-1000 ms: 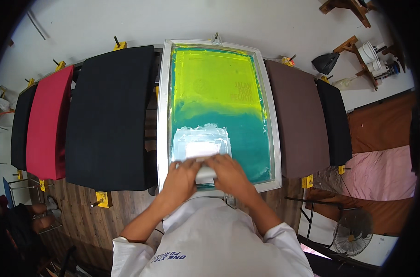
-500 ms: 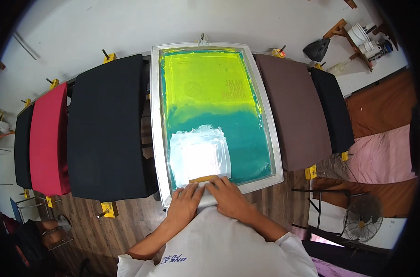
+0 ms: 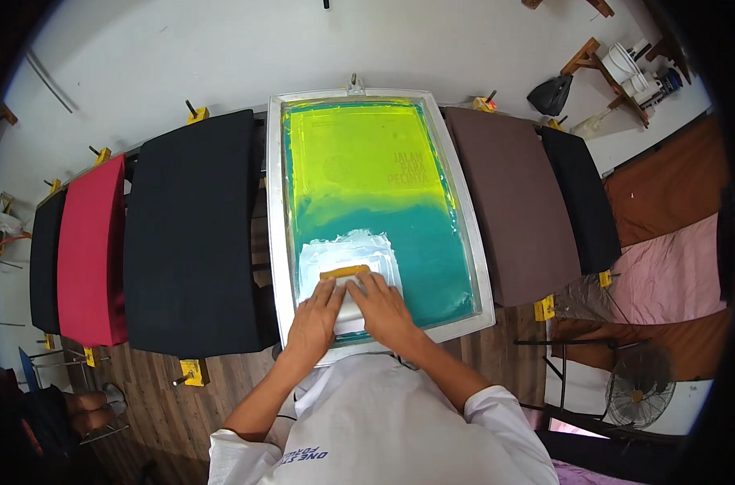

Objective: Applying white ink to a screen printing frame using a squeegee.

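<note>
A silver-framed printing screen [image 3: 478, 250] lies in the middle, its mesh bright yellow-green at the far end and teal at the near end. On its near left part is a patch of white ink [image 3: 375, 240]. A squeegee [image 3: 345, 272] with a mustard-yellow edge rests over that patch. My left hand [image 3: 313, 322] is closed on the squeegee's left side, and my right hand [image 3: 383, 307] grips its right side. Both sets of fingertips press close together near the yellow strip. The squeegee's lower edge is hidden from me.
Black [image 3: 193, 234], red [image 3: 91, 250] and brown [image 3: 517, 206] fabric-covered boards stand in a row on both sides. Yellow brackets [image 3: 191, 372] jut from their ends. A standing fan [image 3: 638, 392] is at the lower right. On the left, a person's legs [image 3: 88, 412] show.
Both my hands and the squeegee have moved away from the screen's near edge, farther up over the white ink. The whole view has shifted slightly.
</note>
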A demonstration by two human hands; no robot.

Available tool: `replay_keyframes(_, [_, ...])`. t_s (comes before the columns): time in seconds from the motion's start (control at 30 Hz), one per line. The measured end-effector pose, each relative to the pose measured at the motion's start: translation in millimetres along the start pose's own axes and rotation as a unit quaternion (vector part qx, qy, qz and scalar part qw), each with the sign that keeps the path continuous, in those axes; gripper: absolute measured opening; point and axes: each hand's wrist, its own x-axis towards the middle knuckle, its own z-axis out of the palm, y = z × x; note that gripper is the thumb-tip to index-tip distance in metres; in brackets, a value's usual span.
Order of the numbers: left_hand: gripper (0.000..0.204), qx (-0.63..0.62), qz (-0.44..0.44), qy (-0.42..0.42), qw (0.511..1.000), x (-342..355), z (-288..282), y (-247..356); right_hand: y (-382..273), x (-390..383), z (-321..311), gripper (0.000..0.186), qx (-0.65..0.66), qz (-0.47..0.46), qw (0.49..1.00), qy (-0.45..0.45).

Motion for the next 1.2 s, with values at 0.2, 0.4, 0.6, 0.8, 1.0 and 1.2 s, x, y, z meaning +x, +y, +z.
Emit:
replay_keyframes(0.2, [0.067,-0.072,-0.040,-0.046,0.996,1.7,-17.2,9.6,-2.0,0.9,-14.3,0.055,-0.006,0.017,1.000,-0.024])
replay_keyframes(0.4, [0.068,-0.096,-0.054,-0.061,0.992,0.3,-6.3,6.2,3.3,0.8,-20.6,0.057,0.040,0.022,0.996,-0.075])
replay_keyframes(0.6, [0.071,-0.044,-0.041,-0.022,0.998,-0.4,-3.2,10.8,0.9,-4.3,-5.5,0.048,-0.001,0.007,1.000,0.020])
replay_keyframes(0.8, [0.072,-0.066,-0.053,-0.004,0.996,-5.5,-10.0,19.7,-0.8,-7.2,-9.8,0.044,0.007,0.002,0.999,-0.033])
replay_keyframes(1.0, [0.072,-0.117,-0.090,-0.040,0.988,-7.8,-11.4,21.5,-1.1,-10.0,-17.2,0.044,0.023,0.002,0.999,-0.047])
replay_keyframes(1.2, [0.072,-0.098,-0.090,-0.028,0.991,-16.0,-4.3,22.3,-2.2,-15.8,-13.3,0.054,0.026,0.009,0.999,-0.043])
